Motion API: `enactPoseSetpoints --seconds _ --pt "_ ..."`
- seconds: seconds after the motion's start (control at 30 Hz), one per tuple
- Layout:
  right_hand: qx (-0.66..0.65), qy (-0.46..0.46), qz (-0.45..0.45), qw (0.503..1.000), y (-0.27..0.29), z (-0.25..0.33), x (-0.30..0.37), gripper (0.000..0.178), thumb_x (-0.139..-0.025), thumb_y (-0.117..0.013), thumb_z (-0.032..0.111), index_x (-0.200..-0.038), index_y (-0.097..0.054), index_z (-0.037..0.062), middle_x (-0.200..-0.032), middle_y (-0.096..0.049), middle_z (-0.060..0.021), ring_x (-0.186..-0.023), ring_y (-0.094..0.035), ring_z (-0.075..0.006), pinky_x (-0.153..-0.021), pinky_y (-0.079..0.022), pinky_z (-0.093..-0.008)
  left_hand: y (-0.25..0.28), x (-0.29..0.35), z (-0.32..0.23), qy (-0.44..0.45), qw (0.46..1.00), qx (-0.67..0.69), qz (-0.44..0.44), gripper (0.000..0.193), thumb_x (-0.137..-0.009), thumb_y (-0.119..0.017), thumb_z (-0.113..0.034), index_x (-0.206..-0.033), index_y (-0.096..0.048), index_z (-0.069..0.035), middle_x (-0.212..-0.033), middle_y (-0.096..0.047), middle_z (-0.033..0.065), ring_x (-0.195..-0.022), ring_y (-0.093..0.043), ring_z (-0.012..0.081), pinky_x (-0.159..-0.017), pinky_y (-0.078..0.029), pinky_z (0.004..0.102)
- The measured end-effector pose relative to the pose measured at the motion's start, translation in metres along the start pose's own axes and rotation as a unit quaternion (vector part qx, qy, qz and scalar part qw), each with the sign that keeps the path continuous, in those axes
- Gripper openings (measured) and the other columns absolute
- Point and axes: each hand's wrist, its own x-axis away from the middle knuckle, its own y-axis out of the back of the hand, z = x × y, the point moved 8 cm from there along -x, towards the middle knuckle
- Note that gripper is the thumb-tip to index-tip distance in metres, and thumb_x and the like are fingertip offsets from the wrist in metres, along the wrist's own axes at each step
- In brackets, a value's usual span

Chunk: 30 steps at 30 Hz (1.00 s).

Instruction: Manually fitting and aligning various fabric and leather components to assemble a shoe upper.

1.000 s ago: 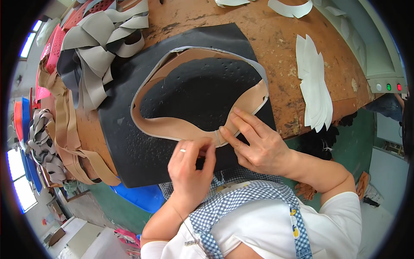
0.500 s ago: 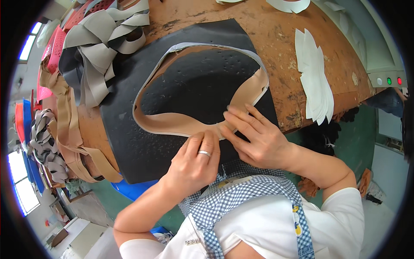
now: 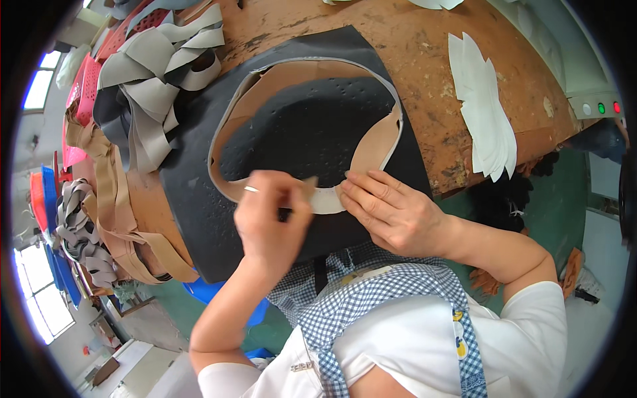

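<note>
A wide loop of strip material [image 3: 377, 142], tan on its inner face with a pale edge, stands on a black mat [image 3: 192, 219]. On the near side, my left hand [image 3: 269, 215] is closed with the tan layer pinched in its fingers. That layer is lifted there, its pointed end showing beside the fingers. A white patch [image 3: 326, 201] of the strip lies bare between my two hands. My right hand [image 3: 395, 212] presses the strip just right of this patch, fingers together and thumb beneath or hidden. Motion slightly blurs my left hand.
Grey strips [image 3: 142, 73] lie heaped at the far left, near pink baskets [image 3: 83, 93]. Tan strips [image 3: 116, 205] hang over the table's left edge. White cut pieces [image 3: 483, 109] are stacked on the wooden table [image 3: 424, 79] at right. A machine panel with coloured buttons [image 3: 600, 108] stands beyond.
My left hand has moved left and up, lifting the tan layer and baring the white patch. My right hand stays on the strip. The loop's far side now leans more open.
</note>
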Motion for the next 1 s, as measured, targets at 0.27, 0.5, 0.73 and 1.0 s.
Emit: enactPoseSetpoints --seconds 0.27,0.5,0.73,1.0 --pt "-0.017 -0.002 0.006 1.0 0.0 -0.002 0.0 0.047 -0.073 -0.066 0.007 -0.119 -0.065 -0.0041 -0.127 -0.062 -0.0164 -0.123 -0.057 -0.0297 -0.107 -0.045 -0.0442 -0.004 0.019 -0.032 -0.098 0.994 -0.051 -0.012 0.037 -0.07 -0.078 0.003 -0.102 -0.06 -0.001 -0.096 -0.064 0.0135 -0.083 -0.064 0.03 -0.072 -0.053 0.0356" --pt "-0.021 -0.004 -0.008 1.0 0.001 -0.002 0.001 0.046 -0.074 -0.066 0.008 -0.118 -0.065 -0.0037 -0.126 -0.062 -0.0165 -0.123 -0.057 -0.0298 -0.107 -0.045 -0.0446 -0.016 0.028 -0.037 -0.223 0.96 -0.166 -0.002 0.041 -0.067 -0.083 -0.005 -0.103 -0.065 0.0 -0.097 -0.065 0.0104 -0.082 -0.064 0.0258 -0.067 -0.052 0.0343" --pt "-0.014 0.002 -0.005 1.0 0.002 -0.002 0.001 0.044 -0.075 -0.067 0.01 -0.117 -0.065 -0.0038 -0.124 -0.062 -0.0168 -0.122 -0.058 -0.0295 -0.107 -0.045 -0.0449 -0.023 0.028 -0.046 -0.297 0.921 -0.245 0.05 0.028 -0.068 -0.078 -0.004 -0.094 -0.07 0.0 -0.093 -0.066 0.0083 -0.082 -0.065 0.0225 -0.068 -0.057 0.0314" --pt "-0.014 0.003 -0.007 1.0 0.001 -0.002 0.0 0.045 -0.076 -0.067 0.01 -0.119 -0.065 -0.0042 -0.125 -0.062 -0.0168 -0.122 -0.057 -0.0295 -0.107 -0.045 -0.0448 -0.009 0.023 -0.035 -0.16 0.974 -0.153 -0.047 0.026 -0.065 -0.077 0.004 -0.089 -0.069 -0.002 -0.09 -0.067 0.007 -0.077 -0.065 0.0229 -0.064 -0.055 0.0312"
